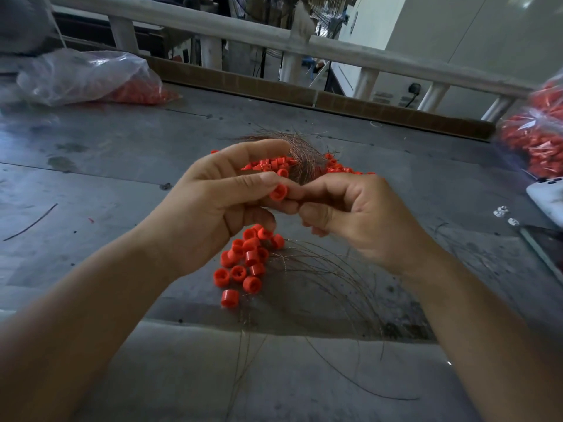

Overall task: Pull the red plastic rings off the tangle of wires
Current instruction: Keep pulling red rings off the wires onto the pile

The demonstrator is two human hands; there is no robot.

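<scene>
Left hand (219,196) fingers pinching red ring (278,191), right hand (359,214) fingers gripping wires (304,159)

A red ring (278,192) in left hand (219,196), right hand (356,211) on tangle of wires (304,159), loose rings (246,260) beneath

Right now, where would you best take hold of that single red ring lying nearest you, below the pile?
Pinch the single ring across its curved outer wall, coming from above and the near side. It is a short cylinder sitting apart from the pile, so its left and near sides look free; thin wires run close on its right.
</scene>
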